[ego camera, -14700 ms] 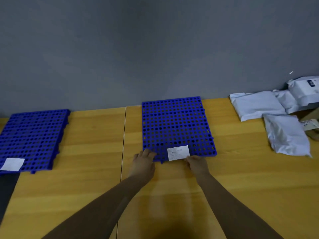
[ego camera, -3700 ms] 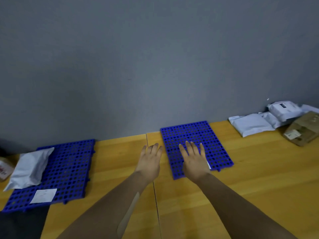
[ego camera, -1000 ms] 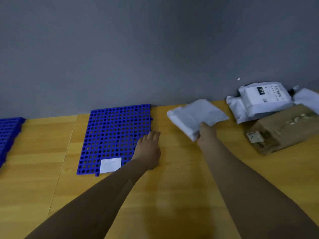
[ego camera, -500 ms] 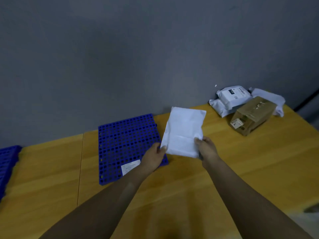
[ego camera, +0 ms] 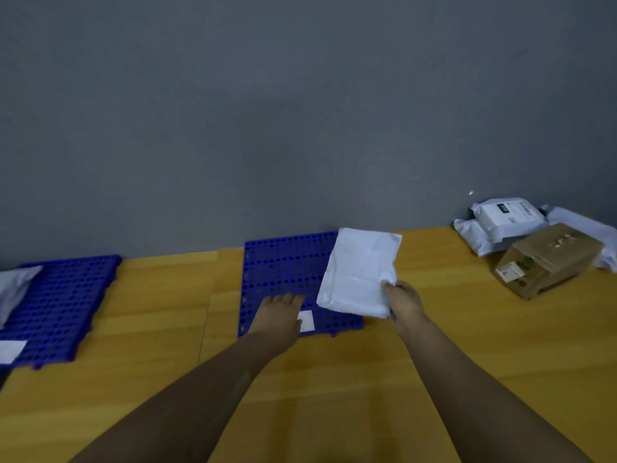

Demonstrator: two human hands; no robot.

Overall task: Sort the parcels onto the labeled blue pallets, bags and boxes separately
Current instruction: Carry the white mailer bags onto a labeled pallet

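Observation:
My right hand (ego camera: 402, 302) grips the near right corner of a white parcel bag (ego camera: 362, 270), which hangs over the right side of the middle blue pallet (ego camera: 283, 265). My left hand (ego camera: 278, 314) lies flat with straight fingers on that pallet's front edge, partly covering its white label (ego camera: 306, 320). A second blue pallet (ego camera: 63, 302) sits at the far left with a white bag (ego camera: 13, 289) on it and its own label (ego camera: 10, 350).
At the back right of the wooden table (ego camera: 334, 379) lie a brown cardboard box (ego camera: 547, 259) and several white bags (ego camera: 504, 217) against the grey wall. A seam (ego camera: 208, 302) runs between two table boards left of the middle pallet.
My left hand has let go of the bag and dropped flat onto the pallet's front edge. My right hand alone now holds the bag over the pallet's right side.

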